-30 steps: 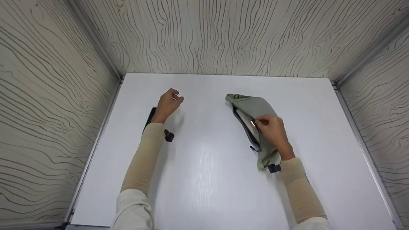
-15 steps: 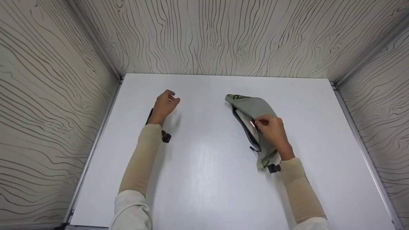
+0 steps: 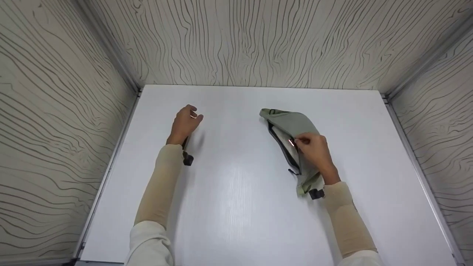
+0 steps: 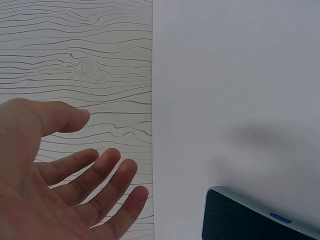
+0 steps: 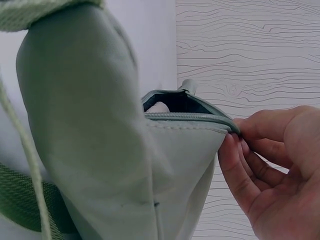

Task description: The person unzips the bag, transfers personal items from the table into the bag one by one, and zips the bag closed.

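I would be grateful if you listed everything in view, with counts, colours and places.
Table: one, white, centre
Walls: three, pale with dark wavy lines, behind and both sides
Corner rails: two, grey, between the walls
Bag: one, grey-green, on the table, right of centre
Phone-like device: one, dark with pale edge, on the table's left
Wrist cameras: two, black, at the wrists
Sleeves: two, beige and white, both arms
Left hand: one, bare, above the table's left
Right hand: one, bare, pinching the bag's opening edge
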Motion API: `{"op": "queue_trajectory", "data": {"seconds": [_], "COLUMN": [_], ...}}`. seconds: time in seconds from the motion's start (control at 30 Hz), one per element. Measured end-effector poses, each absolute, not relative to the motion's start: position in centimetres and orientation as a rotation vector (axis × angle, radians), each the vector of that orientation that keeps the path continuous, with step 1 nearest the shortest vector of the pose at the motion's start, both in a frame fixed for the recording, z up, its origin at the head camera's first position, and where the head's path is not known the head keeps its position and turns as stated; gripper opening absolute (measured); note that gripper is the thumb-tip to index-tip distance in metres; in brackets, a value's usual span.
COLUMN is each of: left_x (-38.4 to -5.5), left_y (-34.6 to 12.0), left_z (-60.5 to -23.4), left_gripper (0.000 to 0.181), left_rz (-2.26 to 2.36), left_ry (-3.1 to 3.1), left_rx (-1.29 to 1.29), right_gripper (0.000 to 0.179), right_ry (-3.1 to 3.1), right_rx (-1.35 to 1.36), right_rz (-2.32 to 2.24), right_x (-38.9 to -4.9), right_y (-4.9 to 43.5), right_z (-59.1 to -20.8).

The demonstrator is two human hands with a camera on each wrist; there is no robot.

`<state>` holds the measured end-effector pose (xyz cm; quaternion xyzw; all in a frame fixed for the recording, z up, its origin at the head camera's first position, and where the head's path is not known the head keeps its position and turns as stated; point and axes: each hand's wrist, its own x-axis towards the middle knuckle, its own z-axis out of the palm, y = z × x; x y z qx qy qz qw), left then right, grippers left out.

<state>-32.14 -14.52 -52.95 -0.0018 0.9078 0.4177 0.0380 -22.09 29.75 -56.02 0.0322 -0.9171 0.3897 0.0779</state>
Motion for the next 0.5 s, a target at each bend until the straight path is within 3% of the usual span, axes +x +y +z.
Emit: {"op": "queue_trajectory", "data": {"seconds": [0.5], "left_x": [-31.6], "left_y": [-16.7], "left_z": [-53.8], "left_gripper": [0.05], "left_rz": [1.193], "left_ry": [2.817], "left_rx": [-0.05], "right_gripper": [0.016], "right_ry": [-2.762], "right_rx": [0.068], "right_rz": [1.179], "right_x": [-22.2], "right_y": [29.6], "right_z": [-55.9]}}
